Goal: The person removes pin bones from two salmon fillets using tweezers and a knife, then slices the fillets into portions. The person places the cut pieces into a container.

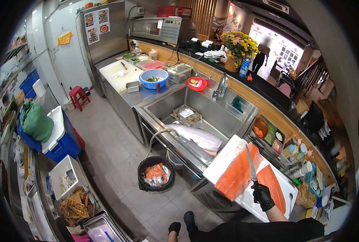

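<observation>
My right hand (261,196), in a black glove, grips the handle of a long kitchen knife (251,163). Its blade points away from me over a large orange salmon fillet (239,174). A second, narrower salmon fillet (272,187) lies to the right, partly behind my hand. Both rest on a white cutting board (220,163), which also bears a spoon (290,201) near its right edge and pale scraps (241,147) at the far end. Low over the floor hangs my left hand (174,227), also black-gloved and away from the board; its fingers are unclear.
Left of the board, a steel sink (215,116) holds a whole silvery fish (197,134) and a bagged item (186,115). A black-lined bin (156,175) with fish trimmings stands on the floor. Ingredient containers (267,133) line the counter behind. A person (261,54) stands beyond it.
</observation>
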The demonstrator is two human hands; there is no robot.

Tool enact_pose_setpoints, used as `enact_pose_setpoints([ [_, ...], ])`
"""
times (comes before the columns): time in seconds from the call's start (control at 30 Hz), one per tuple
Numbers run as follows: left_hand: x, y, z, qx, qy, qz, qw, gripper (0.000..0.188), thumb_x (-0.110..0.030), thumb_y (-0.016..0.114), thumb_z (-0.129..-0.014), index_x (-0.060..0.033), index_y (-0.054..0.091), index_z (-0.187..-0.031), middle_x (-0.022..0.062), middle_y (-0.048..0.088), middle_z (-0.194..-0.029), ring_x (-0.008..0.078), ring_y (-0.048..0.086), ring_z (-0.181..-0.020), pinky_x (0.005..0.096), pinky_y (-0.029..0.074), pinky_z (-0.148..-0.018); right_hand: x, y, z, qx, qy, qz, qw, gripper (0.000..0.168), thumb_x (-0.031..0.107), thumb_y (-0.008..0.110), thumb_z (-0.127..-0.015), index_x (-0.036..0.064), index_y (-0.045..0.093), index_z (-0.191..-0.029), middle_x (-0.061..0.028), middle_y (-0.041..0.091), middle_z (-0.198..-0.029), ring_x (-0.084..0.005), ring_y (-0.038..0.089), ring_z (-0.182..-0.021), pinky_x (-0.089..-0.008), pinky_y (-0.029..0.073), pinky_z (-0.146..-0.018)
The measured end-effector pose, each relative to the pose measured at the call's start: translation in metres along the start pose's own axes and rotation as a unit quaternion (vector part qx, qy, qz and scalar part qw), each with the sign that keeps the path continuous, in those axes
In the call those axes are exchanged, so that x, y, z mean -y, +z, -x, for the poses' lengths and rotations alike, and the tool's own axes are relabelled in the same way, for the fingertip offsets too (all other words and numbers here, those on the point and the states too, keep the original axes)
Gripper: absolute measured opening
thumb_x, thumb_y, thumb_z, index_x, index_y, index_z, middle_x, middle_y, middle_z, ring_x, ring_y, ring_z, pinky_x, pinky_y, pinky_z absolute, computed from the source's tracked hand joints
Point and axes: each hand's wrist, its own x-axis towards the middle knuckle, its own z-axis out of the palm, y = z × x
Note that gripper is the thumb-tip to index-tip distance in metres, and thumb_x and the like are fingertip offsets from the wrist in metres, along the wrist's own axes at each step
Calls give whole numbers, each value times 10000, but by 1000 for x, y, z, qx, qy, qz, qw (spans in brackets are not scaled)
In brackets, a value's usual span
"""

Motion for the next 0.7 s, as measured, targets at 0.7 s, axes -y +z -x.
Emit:
enact_pose_setpoints([
  [0.7, 43, -74, -6, 30, -124, -57, 990, 519, -475, 422, -873, -40, 667, -1013, 185, 652, -1055, 336, 629, -974, 432, 483, -829, -76, -58, 22, -20, -45, -176, 983, 291, 316, 544, -927, 27, 569, -906, -13, 501, -534, -109, 457, -356, -247, 366, -335],
])
